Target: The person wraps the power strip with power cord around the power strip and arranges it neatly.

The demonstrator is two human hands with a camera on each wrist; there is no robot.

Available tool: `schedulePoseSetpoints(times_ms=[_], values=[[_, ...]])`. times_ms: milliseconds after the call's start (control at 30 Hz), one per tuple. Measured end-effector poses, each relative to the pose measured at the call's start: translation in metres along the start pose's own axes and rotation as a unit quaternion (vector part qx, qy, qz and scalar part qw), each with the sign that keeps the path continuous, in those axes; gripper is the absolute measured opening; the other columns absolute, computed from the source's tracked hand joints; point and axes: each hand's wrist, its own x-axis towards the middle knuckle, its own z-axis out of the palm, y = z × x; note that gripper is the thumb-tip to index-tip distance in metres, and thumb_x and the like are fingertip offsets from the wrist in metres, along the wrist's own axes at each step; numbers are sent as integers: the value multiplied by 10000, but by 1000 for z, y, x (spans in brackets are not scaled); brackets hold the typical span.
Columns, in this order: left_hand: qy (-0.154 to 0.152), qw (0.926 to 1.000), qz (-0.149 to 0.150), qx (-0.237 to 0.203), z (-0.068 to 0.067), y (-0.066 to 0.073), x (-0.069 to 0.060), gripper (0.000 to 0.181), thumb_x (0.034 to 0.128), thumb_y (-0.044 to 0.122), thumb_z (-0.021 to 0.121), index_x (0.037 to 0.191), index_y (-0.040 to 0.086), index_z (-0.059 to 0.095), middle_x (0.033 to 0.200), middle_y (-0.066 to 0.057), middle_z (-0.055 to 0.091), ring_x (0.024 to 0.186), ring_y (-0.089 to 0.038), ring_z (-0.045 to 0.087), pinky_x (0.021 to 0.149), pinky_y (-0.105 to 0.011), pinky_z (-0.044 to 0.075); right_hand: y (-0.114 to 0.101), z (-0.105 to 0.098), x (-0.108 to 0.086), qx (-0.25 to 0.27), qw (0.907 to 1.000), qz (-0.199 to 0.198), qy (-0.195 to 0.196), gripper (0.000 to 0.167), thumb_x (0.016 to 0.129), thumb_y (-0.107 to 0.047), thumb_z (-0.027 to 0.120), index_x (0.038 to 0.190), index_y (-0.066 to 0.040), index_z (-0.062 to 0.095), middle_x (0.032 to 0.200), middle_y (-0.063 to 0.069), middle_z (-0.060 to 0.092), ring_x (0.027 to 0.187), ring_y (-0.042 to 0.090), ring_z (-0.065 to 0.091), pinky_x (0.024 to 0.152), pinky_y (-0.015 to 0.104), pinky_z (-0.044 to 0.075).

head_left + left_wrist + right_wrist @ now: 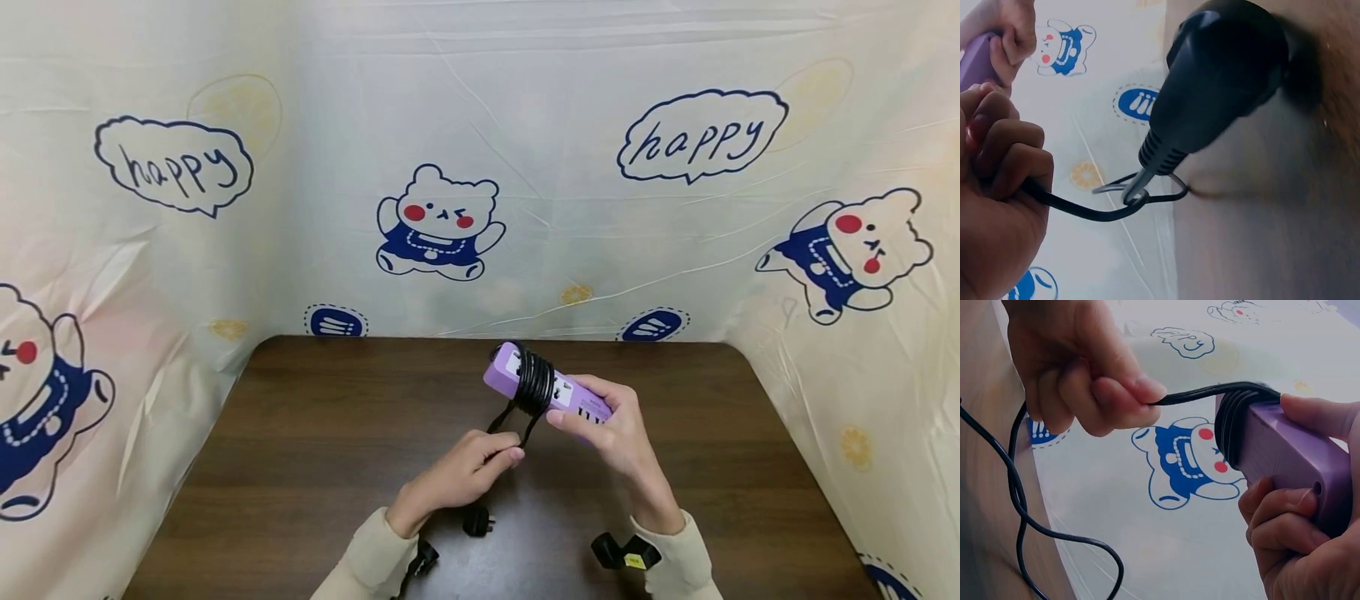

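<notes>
My right hand [626, 429] grips one end of a purple power strip [501, 375], held tilted above the table. Several turns of black cord [536, 382] are wound round its other half. My left hand [472, 467] pinches the cord a short way from the strip; in the right wrist view the cord [1191, 395] runs taut between its fingertips and the strip [1297, 456]. Loose cord [1054, 534] hangs below in loops. At its end the black plug [477, 522] is near the tabletop, below my left hand; it looms large in the left wrist view [1222, 75].
A dark brown wooden table [315, 417] lies beneath my hands. Pale printed cloth [570, 125] with bears and "happy" bubbles hangs behind it and on both sides. Black devices are strapped at the wrists, one [626, 552] by the right sleeve.
</notes>
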Motion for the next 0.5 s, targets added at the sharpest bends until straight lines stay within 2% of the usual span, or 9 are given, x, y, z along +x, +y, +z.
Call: schedulePoseSetpoints(times_ms=[200, 300, 433, 500], values=[[122, 9987, -85, -496, -9, -9, -2, 200, 1100, 61, 567, 936, 141, 652, 710, 5, 537, 638, 31, 434, 597, -174, 420, -2, 3, -1, 231, 9981, -251, -515, 314, 846, -32, 798, 1158, -40, 771, 951, 37, 751, 767, 172, 631, 597, 327, 549], [122, 9968, -258, -748, -15, -12, -3, 172, 1084, 38, 592, 963, 119, 685, 744, -63, 593, 651, 8, 461, 614, -190, 437, -3, 4, -2, 410, 9954, -304, -808, 317, 852, -30, 780, 1169, -40, 764, 960, 54, 749, 773, 186, 636, 600, 338, 560], [102, 9956, -489, -789, -24, -14, -4, 161, 1078, 54, 613, 945, 81, 701, 787, -71, 647, 710, 1, 522, 665, -208, 485, -4, 5, -3, 571, 9922, -339, -1053, 317, 858, -29, 773, 1175, -27, 759, 963, 57, 750, 771, 196, 639, 595, 349, 566], [67, 9956, -503, -793, -28, -14, -5, 167, 1085, 51, 598, 959, 51, 709, 840, -58, 688, 776, -15, 580, 716, -236, 536, -5, 5, -3, 631, 9914, -358, -1088, 321, 860, -28, 766, 1180, -21, 758, 970, 57, 751, 777, 197, 637, 596, 348, 561]])
